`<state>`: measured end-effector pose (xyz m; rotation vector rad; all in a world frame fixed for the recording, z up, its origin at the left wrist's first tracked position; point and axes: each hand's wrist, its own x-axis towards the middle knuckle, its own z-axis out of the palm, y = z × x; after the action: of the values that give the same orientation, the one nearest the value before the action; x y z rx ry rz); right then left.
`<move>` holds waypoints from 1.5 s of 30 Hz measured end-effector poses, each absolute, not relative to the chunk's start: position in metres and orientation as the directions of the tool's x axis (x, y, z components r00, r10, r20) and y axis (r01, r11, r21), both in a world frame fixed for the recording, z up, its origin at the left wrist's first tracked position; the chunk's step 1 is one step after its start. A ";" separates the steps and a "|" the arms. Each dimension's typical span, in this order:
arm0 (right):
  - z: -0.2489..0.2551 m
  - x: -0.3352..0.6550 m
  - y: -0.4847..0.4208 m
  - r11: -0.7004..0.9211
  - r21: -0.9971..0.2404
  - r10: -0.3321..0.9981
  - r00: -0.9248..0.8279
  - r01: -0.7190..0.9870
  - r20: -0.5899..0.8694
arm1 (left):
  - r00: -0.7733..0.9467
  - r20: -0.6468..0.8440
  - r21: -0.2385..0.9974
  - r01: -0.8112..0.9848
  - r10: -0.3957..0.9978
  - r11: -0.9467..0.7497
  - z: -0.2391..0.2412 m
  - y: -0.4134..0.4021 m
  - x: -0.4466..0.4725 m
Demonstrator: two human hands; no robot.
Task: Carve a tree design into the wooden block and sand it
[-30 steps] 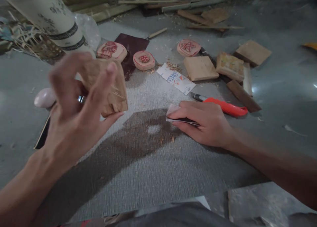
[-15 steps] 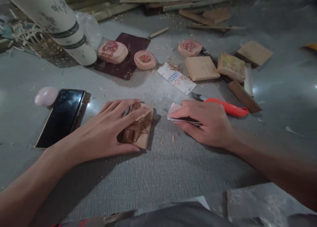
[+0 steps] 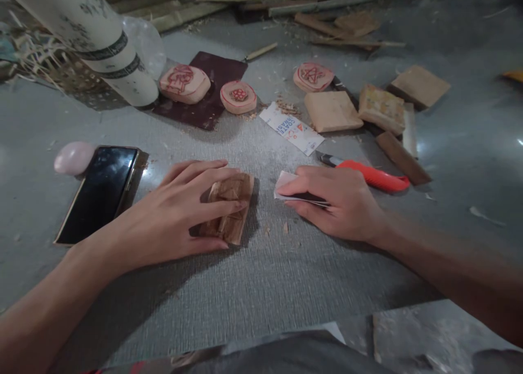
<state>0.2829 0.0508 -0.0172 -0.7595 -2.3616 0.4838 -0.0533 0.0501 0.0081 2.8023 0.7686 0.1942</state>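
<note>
My left hand (image 3: 174,210) rests around a small wooden block (image 3: 235,224), thumb along its near edge and fingers spread across the top. Carved lines mark the block's face, partly hidden under those fingers. In my right hand (image 3: 337,202), a folded piece of sandpaper (image 3: 286,179) is pinched between thumb and forefinger, its pale backing outward and a dark side within. The sandpaper is apart from the block, to its right. Just beyond my right hand lies a knife with a red handle (image 3: 378,177).
A phone (image 3: 98,194) lies left, beside a pinkish egg-shaped object (image 3: 73,158). Behind are a tall white cylinder (image 3: 110,47), red-marked wooden pieces (image 3: 239,97), a printed sandpaper scrap (image 3: 292,129) and plain wooden blocks (image 3: 333,111). Wood strips (image 3: 327,6) lie farthest back.
A finger of my left hand has moved nearer to me across the block, uncovering more of its upper face. My right hand with the sandpaper has shifted slightly left.
</note>
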 end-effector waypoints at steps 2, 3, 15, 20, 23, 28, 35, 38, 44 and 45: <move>-0.016 0.283 0.050 0.771 -0.495 0.620 -0.652 0.401 0.436 | 0.848 0.088 0.244 0.491 0.523 -0.837 0.005 0.050 -0.053; -0.016 0.283 0.050 0.771 -0.493 0.620 -0.653 0.403 0.436 | 0.838 0.090 0.232 0.508 0.538 -0.830 0.003 0.050 -0.053; -0.014 0.284 0.049 0.720 -0.582 0.667 -0.610 0.378 0.428 | 0.852 0.053 0.471 0.438 0.520 -0.766 0.006 0.052 -0.058; -0.015 0.285 0.048 0.588 -0.731 0.776 -0.497 0.347 0.389 | 0.743 0.056 0.367 0.606 0.667 -0.706 -0.002 0.048 -0.052; -0.017 0.284 0.049 0.529 -0.785 0.813 -0.457 0.322 0.360 | 0.756 0.068 0.365 0.589 0.652 -0.721 -0.004 0.047 -0.049; -0.019 0.282 0.051 0.615 -0.730 0.748 -0.511 0.298 0.423 | 0.774 0.050 0.446 0.548 0.631 -0.707 -0.003 0.046 -0.049; -0.019 0.279 0.052 0.780 -0.525 0.597 -0.655 0.340 0.463 | 0.749 0.093 0.388 0.579 0.656 -0.717 -0.010 0.051 -0.049; -0.021 0.274 0.048 0.807 -0.464 0.566 -0.701 0.365 0.433 | 0.767 0.099 0.393 0.555 0.634 -0.733 -0.010 0.051 -0.045; -0.017 0.259 0.032 0.859 -0.310 0.499 -0.801 0.408 0.330 | 0.777 0.082 0.410 0.545 0.625 -0.731 -0.008 0.047 -0.040; -0.015 0.257 0.030 0.876 -0.298 0.469 -0.816 0.380 0.338 | 0.773 0.079 0.405 0.552 0.629 -0.729 -0.008 0.047 -0.040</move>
<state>0.2574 0.0301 -0.0151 -0.6259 -2.6401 0.3035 -0.0400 0.0469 -0.0085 2.6062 0.9022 0.2992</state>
